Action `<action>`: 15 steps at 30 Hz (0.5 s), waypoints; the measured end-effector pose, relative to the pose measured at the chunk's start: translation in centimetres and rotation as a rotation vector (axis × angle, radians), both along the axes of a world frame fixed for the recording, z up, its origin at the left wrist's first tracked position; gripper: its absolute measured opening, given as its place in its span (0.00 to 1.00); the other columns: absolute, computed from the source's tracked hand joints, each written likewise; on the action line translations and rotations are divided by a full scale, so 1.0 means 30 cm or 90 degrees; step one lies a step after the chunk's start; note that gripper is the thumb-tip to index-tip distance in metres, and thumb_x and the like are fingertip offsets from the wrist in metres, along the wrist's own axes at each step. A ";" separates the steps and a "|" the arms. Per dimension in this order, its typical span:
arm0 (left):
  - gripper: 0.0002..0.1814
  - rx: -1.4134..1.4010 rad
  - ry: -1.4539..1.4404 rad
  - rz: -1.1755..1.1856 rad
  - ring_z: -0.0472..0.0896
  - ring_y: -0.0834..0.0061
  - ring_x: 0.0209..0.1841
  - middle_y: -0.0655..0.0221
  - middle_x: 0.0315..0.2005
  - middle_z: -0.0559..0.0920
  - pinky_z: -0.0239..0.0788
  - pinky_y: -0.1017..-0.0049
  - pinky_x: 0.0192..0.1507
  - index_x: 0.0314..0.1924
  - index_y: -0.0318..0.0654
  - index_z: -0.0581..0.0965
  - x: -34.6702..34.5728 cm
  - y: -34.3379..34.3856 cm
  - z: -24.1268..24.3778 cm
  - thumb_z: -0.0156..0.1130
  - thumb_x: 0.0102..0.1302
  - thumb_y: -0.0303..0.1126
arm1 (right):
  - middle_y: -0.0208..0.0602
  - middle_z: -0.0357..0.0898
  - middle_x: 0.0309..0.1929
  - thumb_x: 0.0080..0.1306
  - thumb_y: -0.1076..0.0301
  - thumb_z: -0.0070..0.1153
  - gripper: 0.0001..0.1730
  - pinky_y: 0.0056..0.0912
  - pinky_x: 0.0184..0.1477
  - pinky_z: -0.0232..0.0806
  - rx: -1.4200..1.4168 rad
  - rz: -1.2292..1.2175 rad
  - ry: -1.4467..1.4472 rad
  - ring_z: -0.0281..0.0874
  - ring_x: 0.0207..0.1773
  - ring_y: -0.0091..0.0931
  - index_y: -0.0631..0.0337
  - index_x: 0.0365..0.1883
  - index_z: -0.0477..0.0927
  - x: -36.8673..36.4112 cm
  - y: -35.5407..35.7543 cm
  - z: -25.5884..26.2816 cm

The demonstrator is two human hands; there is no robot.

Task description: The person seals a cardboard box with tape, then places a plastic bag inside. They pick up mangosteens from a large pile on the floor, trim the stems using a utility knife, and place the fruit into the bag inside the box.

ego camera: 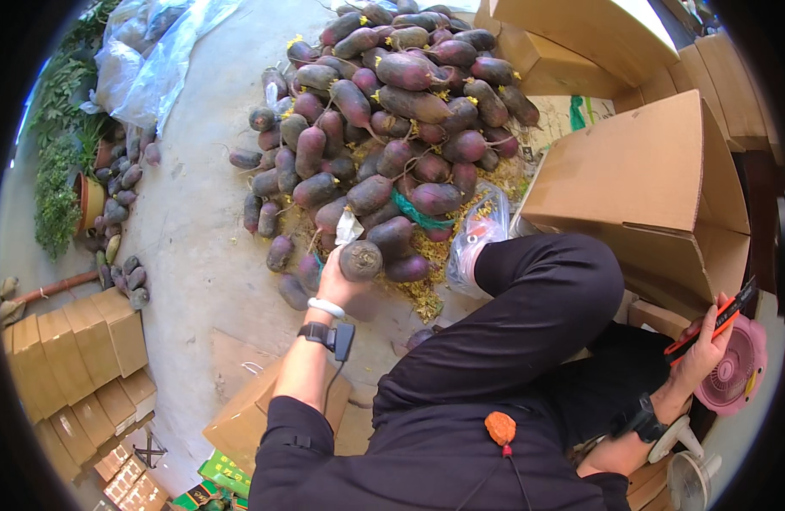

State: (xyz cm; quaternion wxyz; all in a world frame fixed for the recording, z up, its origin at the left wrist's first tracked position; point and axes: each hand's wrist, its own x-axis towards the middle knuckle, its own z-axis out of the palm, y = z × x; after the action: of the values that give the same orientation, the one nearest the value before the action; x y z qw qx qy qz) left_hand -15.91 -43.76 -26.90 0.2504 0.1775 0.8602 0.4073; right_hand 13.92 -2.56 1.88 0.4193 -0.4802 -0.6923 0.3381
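My left hand (338, 281) grips a dark purple radish (361, 260), its round cut end turned up towards me. Just beyond it, a crumpled scrap of white paper or tissue (349, 227) shows above my fingers; I cannot tell whether they touch it. A large pile of purple radishes (392, 115), some with yellow sprouts, lies on the concrete floor before me. Off to the right, my right hand (702, 342) is closed around an orange and black utility knife (728, 317), whose dark blade points up and away. That hand is beside a pink fan (732, 365).
An opened cardboard box (622, 160) stands right of the pile. My foot, in a clear plastic bag (456, 255), rests at the pile's near edge. Another carton (245, 421) sits by my left elbow. Stacked cartons (79, 345), loose radishes (121, 185) and potted plants (57, 211) line the left.
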 end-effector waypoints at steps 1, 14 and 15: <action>0.40 0.034 -0.031 0.056 0.76 0.61 0.51 0.60 0.47 0.77 0.67 0.69 0.54 0.53 0.38 0.69 0.012 0.020 0.037 0.76 0.36 0.30 | 0.26 0.72 0.30 0.69 0.68 0.49 0.16 0.14 0.20 0.54 -0.002 -0.002 0.001 0.60 0.20 0.12 0.62 0.54 0.71 0.005 0.001 0.001; 0.29 0.428 -0.515 0.412 0.75 0.67 0.49 0.64 0.45 0.77 0.66 0.65 0.53 0.52 0.39 0.71 0.230 -0.038 -0.078 0.71 0.49 0.35 | 0.23 0.64 0.20 0.70 0.67 0.49 0.16 0.14 0.19 0.54 0.007 0.006 -0.006 0.59 0.18 0.12 0.61 0.55 0.71 -0.020 -0.015 0.010; 0.29 0.439 -0.617 0.473 0.75 0.65 0.49 0.63 0.46 0.77 0.66 0.63 0.54 0.52 0.39 0.71 0.241 -0.044 -0.058 0.71 0.50 0.37 | 0.23 0.65 0.21 0.70 0.68 0.48 0.16 0.14 0.19 0.53 0.013 0.001 -0.008 0.58 0.18 0.12 0.61 0.55 0.71 -0.024 -0.015 0.007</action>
State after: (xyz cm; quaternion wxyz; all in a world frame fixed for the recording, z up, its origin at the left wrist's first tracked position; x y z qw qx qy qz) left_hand -8.69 -45.07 -28.63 0.3791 -0.2607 0.4768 0.7490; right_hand 13.21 -3.02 2.10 0.4192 -0.4776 -0.6987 0.3286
